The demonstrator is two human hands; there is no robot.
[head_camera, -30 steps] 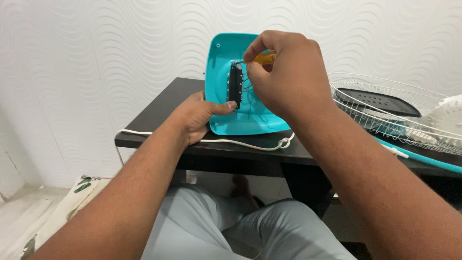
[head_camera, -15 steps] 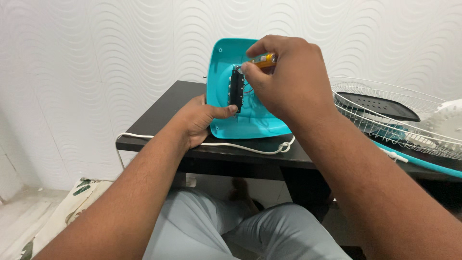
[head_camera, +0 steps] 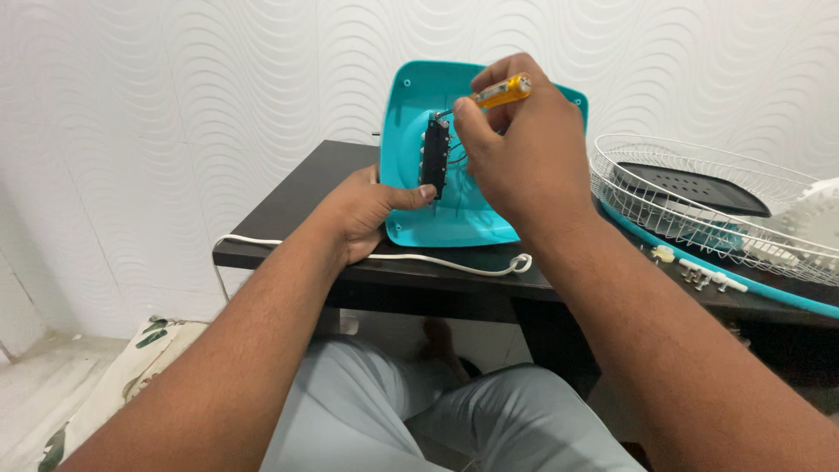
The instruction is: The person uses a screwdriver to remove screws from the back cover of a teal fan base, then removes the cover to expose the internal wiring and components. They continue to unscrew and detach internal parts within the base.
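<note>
A turquoise plastic housing point(head_camera: 409, 131) stands tilted on a dark table point(head_camera: 297, 205), leaning toward the wall. A black switch block point(head_camera: 433, 157) with wires is fixed inside it. My left hand point(head_camera: 363, 214) rests at the housing's lower left edge, thumb pressed against the bottom of the black block. My right hand point(head_camera: 524, 153) grips a yellow-handled screwdriver point(head_camera: 502, 90), its tip at the top of the black block.
A white power cord point(head_camera: 437, 260) runs along the table's front edge. To the right lie a white wire fan guard point(head_camera: 699, 218), a white fan blade point(head_camera: 813, 223), a turquoise rim point(head_camera: 743, 288) and small white parts point(head_camera: 708, 278). My grey-trousered legs are below the table.
The view has shifted slightly. My right hand and the screwdriver have turned a little at the top of the block; my left hand has kept its hold.
</note>
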